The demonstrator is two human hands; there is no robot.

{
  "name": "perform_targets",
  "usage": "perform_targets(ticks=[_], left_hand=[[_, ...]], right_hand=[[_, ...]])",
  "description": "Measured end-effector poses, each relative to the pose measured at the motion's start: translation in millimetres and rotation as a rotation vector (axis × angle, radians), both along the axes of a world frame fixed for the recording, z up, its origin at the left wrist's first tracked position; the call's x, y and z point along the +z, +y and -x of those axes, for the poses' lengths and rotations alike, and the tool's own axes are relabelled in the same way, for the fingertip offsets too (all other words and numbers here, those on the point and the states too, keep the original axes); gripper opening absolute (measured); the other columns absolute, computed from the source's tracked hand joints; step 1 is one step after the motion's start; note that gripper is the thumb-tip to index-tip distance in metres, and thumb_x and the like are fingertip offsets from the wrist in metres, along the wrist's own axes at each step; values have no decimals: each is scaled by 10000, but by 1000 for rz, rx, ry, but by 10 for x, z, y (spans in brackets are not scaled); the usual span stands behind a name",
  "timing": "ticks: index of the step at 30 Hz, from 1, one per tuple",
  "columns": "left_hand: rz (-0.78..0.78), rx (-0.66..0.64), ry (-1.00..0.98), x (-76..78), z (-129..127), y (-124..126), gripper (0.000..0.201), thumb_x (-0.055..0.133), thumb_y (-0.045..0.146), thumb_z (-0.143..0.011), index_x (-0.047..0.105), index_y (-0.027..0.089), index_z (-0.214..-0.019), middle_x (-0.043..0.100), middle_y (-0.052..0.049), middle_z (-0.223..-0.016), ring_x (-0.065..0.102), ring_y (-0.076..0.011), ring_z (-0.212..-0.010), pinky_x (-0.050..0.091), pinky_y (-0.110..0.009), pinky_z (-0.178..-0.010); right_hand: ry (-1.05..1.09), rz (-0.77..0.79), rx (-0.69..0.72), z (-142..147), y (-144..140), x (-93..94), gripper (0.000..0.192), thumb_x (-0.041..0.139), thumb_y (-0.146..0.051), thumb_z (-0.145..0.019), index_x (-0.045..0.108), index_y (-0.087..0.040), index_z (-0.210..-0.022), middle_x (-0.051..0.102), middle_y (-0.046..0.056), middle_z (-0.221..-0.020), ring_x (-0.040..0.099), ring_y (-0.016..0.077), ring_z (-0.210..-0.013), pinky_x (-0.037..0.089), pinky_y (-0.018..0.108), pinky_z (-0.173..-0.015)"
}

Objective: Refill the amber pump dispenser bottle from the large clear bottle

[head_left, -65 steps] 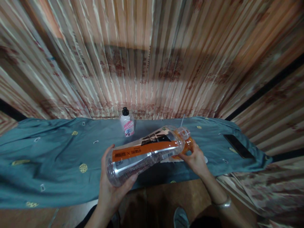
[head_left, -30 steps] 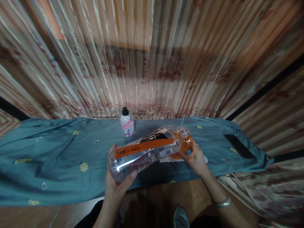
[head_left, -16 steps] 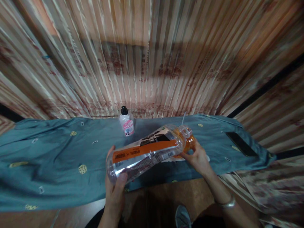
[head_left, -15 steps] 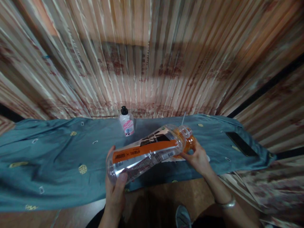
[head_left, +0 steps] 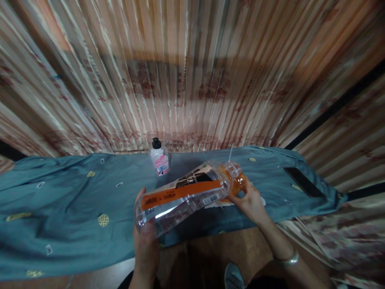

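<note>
A large clear plastic bottle (head_left: 186,196) with an orange, white and black label lies tilted across the middle of the view, its neck end up and to the right. My left hand (head_left: 146,241) is wrapped round its base. At the other end, my right hand (head_left: 250,202) grips a see-through orange container (head_left: 240,181) by the bottle's neck. The bottle's mouth overlaps this container, and whether they touch I cannot tell. A thin whitish stick (head_left: 231,152) rises behind the container. Something flat and white (head_left: 228,204) shows beneath, partly covered.
On the blue-green cloth (head_left: 72,216) stands a small clear bottle (head_left: 161,160) with a black cap and pink label, toward the back. A dark phone (head_left: 303,182) lies at the right. Pleated curtains (head_left: 180,80) hang behind and at both sides.
Both hands keep their hold, with the large bottle at nearly the same tilt. My left thumb has shifted slightly left and lower on the base. The view has moved a little.
</note>
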State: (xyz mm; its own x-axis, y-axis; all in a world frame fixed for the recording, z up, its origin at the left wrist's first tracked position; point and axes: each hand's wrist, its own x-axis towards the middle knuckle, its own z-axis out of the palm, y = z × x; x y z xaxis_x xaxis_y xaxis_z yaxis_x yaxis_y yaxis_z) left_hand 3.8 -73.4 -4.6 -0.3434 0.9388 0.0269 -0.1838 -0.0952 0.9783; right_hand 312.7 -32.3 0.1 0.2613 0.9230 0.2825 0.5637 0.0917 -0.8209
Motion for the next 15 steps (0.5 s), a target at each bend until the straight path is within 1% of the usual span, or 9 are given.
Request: perform_targets(ticks=[2, 3, 6, 7, 9, 11, 13, 15], left_hand=[[19, -13, -81, 3, -4, 3, 866, 783, 656, -781, 518, 301, -1524, 706, -82, -1299, 726, -317, -1087, 673, -378, -785], [11, -4, -97, 3, -5, 5, 854, 795, 644, -776, 532, 298, -1512, 701, -81, -1311, 715, -318, -1124, 669, -375, -819], [-8, 7, -118, -1, -5, 11, 793, 806, 604, -792, 560, 302, -1482, 683, -76, -1364, 660, -319, -1276, 614, -388, -1010], [-3, 0, -124, -3, -5, 13, 794, 809, 599, -789, 558, 305, -1482, 688, -75, -1358, 662, -320, -1279, 606, -399, -1026], [15, 13, -124, -5, -10, 17, 839, 822, 612, -756, 553, 302, -1488, 708, -81, -1325, 690, -336, -1229, 635, -420, -965], [19, 60, -117, 0, -19, 20, 911, 844, 632, -696, 557, 285, -1488, 724, -91, -1296, 712, -356, -1177, 661, -426, -878], [21, 101, -116, 17, -30, 22, 944, 863, 638, -656, 575, 270, -1476, 730, -94, -1284, 718, -359, -1166, 666, -408, -847], [24, 115, -96, 48, -41, 22, 922, 865, 643, -658, 605, 257, -1453, 735, -99, -1273, 726, -354, -1152, 666, -393, -836]], right_hand=[[-11, -4, -4, -8, 1, -12, 718, 849, -611, -698, 667, -205, -1262, 826, 120, -1140, 791, 349, -1039, 631, 459, -918], [-19, -8, -6, -12, 2, -18, 719, 847, -613, -700, 667, -203, -1262, 826, 123, -1146, 791, 350, -1045, 630, 459, -922], [-33, -18, -4, -23, 5, -35, 719, 838, -619, -708, 665, -202, -1267, 823, 130, -1170, 787, 351, -1072, 627, 459, -934], [-36, -19, -3, -28, 6, -41, 719, 835, -622, -712, 664, -202, -1270, 822, 131, -1177, 786, 351, -1079, 627, 459, -937], [-42, -16, -2, -36, 7, -53, 723, 832, -631, -717, 661, -200, -1271, 820, 134, -1183, 785, 354, -1082, 627, 464, -938], [-46, -10, 3, -44, 4, -65, 730, 829, -635, -724, 656, -193, -1279, 816, 143, -1194, 783, 359, -1089, 625, 471, -945], [-53, -6, 5, -50, -2, -74, 737, 828, -635, -728, 650, -188, -1286, 813, 148, -1199, 780, 363, -1096, 619, 481, -962], [-65, -10, 4, -52, -7, -75, 735, 828, -633, -730, 647, -192, -1290, 813, 144, -1197, 780, 363, -1094, 617, 483, -968]])
